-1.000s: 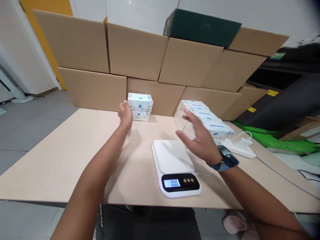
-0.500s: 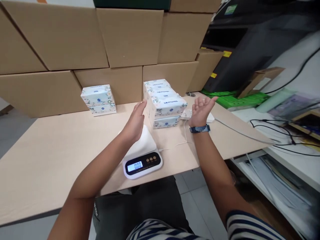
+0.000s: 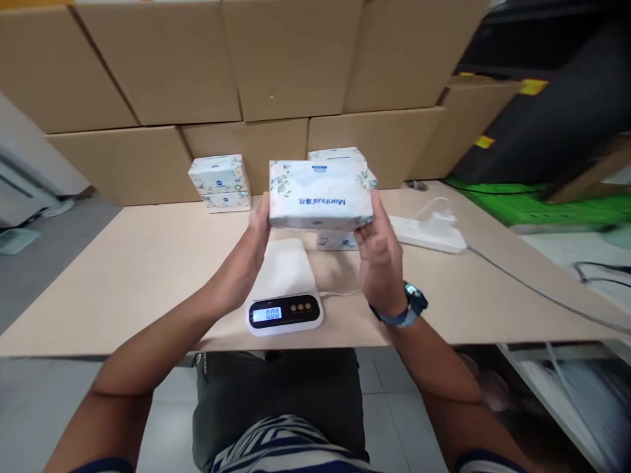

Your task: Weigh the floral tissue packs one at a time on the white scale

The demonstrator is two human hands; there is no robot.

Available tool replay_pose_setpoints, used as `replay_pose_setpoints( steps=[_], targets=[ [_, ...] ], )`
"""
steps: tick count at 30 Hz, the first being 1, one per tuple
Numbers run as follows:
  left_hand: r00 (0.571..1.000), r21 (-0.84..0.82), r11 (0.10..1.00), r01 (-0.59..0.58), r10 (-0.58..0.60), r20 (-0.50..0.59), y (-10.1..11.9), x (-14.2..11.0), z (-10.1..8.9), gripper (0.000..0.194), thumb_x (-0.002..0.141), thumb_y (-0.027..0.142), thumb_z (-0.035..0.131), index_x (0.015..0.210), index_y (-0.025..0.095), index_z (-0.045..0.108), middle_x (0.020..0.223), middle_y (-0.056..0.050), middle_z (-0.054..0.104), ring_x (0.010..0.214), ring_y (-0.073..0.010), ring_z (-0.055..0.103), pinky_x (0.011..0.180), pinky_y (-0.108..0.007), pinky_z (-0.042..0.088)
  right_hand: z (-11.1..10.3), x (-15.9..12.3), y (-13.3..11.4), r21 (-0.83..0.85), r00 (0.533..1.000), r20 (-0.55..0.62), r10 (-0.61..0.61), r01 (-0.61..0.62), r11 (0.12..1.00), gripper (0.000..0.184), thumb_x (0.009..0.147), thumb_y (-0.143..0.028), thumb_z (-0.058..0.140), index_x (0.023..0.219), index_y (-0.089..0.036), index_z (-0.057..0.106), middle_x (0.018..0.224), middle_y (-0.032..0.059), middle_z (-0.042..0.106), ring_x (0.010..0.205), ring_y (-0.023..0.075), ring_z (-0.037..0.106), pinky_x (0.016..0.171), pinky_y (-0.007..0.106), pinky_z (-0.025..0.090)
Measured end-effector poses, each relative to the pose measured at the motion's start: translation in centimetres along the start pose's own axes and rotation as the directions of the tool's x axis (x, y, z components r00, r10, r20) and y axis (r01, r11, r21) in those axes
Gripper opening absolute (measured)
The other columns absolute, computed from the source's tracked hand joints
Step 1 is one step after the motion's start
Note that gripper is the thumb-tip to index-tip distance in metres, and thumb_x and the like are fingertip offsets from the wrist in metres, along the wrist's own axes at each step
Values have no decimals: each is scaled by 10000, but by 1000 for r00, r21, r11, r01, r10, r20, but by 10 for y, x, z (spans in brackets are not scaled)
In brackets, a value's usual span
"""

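A white, flower-printed tissue pack (image 3: 320, 194) is held up between my two hands, above the table. My left hand (image 3: 254, 240) presses on its left end, and my right hand (image 3: 382, 253) grips the right end with fingers partly under it. Below and in front of the pack sits a white digital scale (image 3: 286, 282), its lit display reading 0.00 and its platform bare. Behind the lifted pack, more tissue packs (image 3: 338, 242) are mostly hidden. Two stacked tissue packs (image 3: 221, 182) stand at the back left.
Cardboard boxes (image 3: 290, 59) form a wall along the table's back edge. A white power strip (image 3: 428, 233) with a plug and cable lies on the right. Beyond it are a green crate (image 3: 522, 203) and a dark machine (image 3: 566, 125).
My hands, apart and empty before, have closed on a tissue pack from the right-hand stack and lifted it. The camera view has shifted slightly.
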State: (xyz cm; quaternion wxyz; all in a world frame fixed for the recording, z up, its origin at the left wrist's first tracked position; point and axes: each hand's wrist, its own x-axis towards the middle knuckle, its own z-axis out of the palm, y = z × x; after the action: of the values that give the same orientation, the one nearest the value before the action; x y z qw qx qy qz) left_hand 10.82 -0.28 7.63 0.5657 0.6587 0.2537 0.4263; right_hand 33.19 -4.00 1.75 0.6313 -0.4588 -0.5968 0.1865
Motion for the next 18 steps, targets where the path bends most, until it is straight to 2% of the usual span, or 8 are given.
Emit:
replay_pose_setpoints(
  steps=[2,4,7,10,12,14,16,18],
  targets=[
    [996,101,994,47,-39,-80,1,-36,-15,791,1083,784,266,1778,418,172,1884,182,76,1780,-216,-85,1476,-415,-29,18,-18,-10,100,984,148,94,-110,989,1102,949,-909,459,1808,-314,109,1881,25,212,1742,323,251,1408,535,333],
    [980,129,978,162,-144,-137,-6,-66,-20,828,1080,784,248,1785,411,24,1882,182,-42,1777,-208,-126,1474,-426,-61,32,-30,-16,97,938,230,258,-286,953,1197,922,-889,552,1811,-268,45,1882,78,188,1736,335,270,1385,531,377],
    [948,55,954,296,-286,-142,-22,-95,-21,889,1054,826,211,1787,381,-24,1884,153,-65,1778,-219,-125,1476,-446,-52,42,-35,-17,52,861,276,428,-458,887,1333,863,-920,587,1799,-252,-88,1875,144,182,1719,350,320,1313,563,472],
    [921,25,933,359,-350,-173,-34,-109,-23,923,1020,876,264,1789,380,145,1890,123,20,1786,-243,-72,1475,-461,-42,43,-33,-10,28,835,301,460,-490,871,1387,840,-935,597,1782,-253,-160,1847,199,268,1706,349,353,1289,610,477],
    [895,7,932,362,-346,-283,-39,-108,-26,887,1007,879,332,1732,369,374,1884,82,161,1790,-271,18,1474,-477,-22,43,-31,-2,6,857,271,439,-458,889,1353,853,-916,606,1788,-263,-122,1828,219,316,1699,348,367,1322,648,411],
    [845,-50,952,303,-292,-448,-44,-97,-30,800,1000,848,443,1602,341,586,1858,31,293,1781,-289,111,1471,-463,7,44,-31,8,5,890,219,401,-412,911,1284,869,-895,614,1795,-302,-49,1823,205,339,1698,341,367,1356,674,334],
    [787,-146,965,219,-263,-558,-49,-77,-33,680,1004,765,567,1504,316,674,1841,-3,347,1772,-288,134,1465,-446,51,45,-31,19,23,897,196,396,-408,913,1213,882,-880,618,1794,-345,23,1826,173,349,1701,326,363,1376,671,299],
    [796,-304,937,175,-316,-516,-56,-54,-35,612,1024,696,598,1491,306,669,1810,-33,415,1761,-295,167,1458,-487,142,47,-32,29,23,881,221,419,-434,900,1124,915,-871,578,1790,-373,79,1841,137,328,1709,311,350,1384,657,300]
  ],
)
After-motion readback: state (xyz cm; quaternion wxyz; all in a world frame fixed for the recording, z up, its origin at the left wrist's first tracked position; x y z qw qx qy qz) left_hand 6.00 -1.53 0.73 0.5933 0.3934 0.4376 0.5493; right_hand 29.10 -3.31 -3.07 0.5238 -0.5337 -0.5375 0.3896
